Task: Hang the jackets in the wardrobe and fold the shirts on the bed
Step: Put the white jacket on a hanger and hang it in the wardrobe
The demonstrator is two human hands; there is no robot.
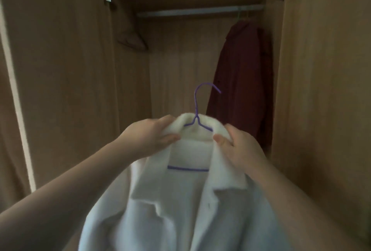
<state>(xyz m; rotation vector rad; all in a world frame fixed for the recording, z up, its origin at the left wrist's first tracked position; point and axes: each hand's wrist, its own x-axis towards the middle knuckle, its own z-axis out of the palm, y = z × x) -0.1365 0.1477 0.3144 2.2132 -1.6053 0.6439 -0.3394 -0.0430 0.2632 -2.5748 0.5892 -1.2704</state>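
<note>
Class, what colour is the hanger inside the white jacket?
Purple; the hanger shows clearly in the head view, its hook above the jacket collar.

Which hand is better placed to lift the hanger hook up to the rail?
Probably the right hand. It grips the white jacket collar directly below the purple hanger hook's open end. The left hand holds the other side.
</note>
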